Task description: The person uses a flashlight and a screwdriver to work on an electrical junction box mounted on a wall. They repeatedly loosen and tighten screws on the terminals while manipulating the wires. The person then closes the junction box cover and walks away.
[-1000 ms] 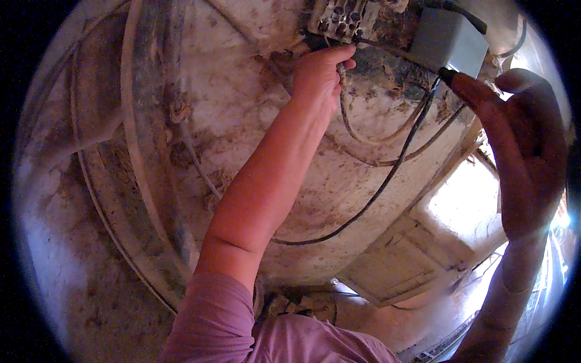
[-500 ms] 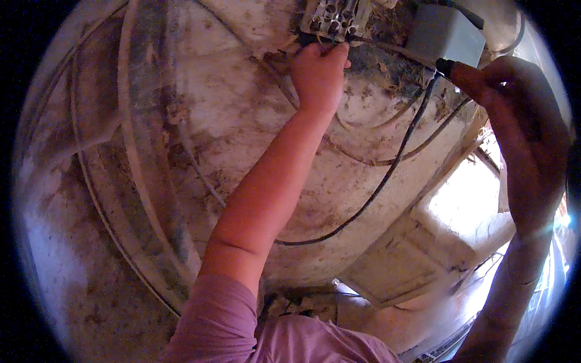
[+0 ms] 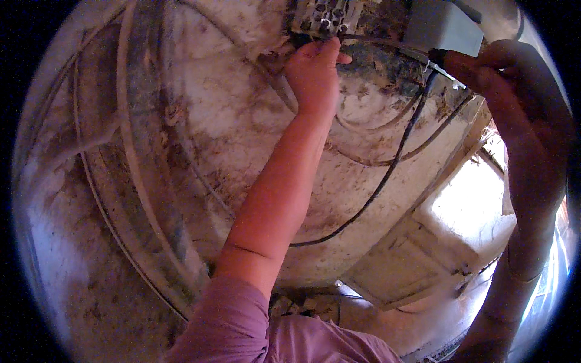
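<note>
Against the stained wall, at the top, is a terminal block (image 3: 327,17) with rows of metal screw terminals. My left hand (image 3: 313,75) reaches up to its lower edge, fingers pinched together. What they grip is hidden, perhaps a wire end. My right hand (image 3: 514,81), dark in shadow, is closed around the black end of what looks like a screwdriver (image 3: 387,42). Its long thin shaft runs left to the block, beside my left fingertips; the tip is too small to make out. A grey box (image 3: 445,27) sits just above my right fingers.
A black cable (image 3: 396,160) loops down from below the grey box, with a thinner brownish cable (image 3: 378,162) beside it. More cables (image 3: 130,145) curve down the wall at left. Bright light comes through an opening (image 3: 469,196) at lower right.
The view has shifted slightly, so the block, box and both hands appear a little higher and further left. Both hands keep their grips, and a left finger sticks out more to the right.
</note>
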`<state>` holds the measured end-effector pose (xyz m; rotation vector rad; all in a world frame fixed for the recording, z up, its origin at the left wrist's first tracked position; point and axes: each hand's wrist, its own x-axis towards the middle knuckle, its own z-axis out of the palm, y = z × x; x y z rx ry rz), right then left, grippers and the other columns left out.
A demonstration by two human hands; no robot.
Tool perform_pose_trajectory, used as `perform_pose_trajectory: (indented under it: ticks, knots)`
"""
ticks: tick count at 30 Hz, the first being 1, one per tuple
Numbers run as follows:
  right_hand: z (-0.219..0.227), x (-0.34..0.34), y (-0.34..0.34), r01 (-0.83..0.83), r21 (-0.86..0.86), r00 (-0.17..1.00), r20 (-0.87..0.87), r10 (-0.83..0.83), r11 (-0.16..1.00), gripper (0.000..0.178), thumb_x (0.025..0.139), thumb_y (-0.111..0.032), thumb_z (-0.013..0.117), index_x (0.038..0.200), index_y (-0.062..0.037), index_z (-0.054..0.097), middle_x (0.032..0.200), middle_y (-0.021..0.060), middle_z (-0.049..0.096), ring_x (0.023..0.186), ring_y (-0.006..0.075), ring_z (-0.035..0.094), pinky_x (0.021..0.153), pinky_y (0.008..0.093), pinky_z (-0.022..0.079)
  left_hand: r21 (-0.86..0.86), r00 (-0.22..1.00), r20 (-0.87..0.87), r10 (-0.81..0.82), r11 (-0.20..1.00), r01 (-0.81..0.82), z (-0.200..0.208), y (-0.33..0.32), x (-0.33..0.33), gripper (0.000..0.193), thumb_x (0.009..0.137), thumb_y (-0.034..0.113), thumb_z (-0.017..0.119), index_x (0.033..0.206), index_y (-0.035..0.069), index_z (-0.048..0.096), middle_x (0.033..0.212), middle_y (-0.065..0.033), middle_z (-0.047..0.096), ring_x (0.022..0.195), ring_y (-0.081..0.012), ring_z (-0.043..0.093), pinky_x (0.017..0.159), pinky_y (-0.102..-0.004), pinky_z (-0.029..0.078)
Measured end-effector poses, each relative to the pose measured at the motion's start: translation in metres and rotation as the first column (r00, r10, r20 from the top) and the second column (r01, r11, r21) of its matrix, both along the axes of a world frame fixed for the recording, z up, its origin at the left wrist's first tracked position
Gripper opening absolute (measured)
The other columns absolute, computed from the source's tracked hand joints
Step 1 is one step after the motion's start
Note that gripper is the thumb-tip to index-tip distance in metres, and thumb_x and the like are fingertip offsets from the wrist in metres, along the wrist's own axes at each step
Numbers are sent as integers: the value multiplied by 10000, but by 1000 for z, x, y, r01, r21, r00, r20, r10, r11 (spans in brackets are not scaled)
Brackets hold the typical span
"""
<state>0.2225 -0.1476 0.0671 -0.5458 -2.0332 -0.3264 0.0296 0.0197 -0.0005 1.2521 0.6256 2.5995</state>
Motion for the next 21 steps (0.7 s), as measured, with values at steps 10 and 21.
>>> perform_pose_trajectory:
  ticks: [10, 21]
  knots:
    - [-2, 11, 13, 44, -5, 999, -21, -44, 999, 200, 872, -185, 553, 977, -16, 568, 818, 84, 621, 696, 126, 570, 624, 227, 425, 109, 608, -122, 784, 620, -777, -10, -15, 0, 182, 726, 141, 684, 853, 64, 580, 865, -73, 559, 721, -239, 589, 599, -370, 470]
    - [-6, 28, 24, 99, -40, 991, -84, -102, 994, 201, 862, -208, 565, 927, -20, 598, 754, 61, 607, 632, 110, 545, 568, 219, 406, 213, 91, -498, 862, 223, -951, -5, -27, 1, 151, 745, 242, 656, 835, 131, 607, 909, -71, 510, 722, -272, 598, 536, -415, 495]
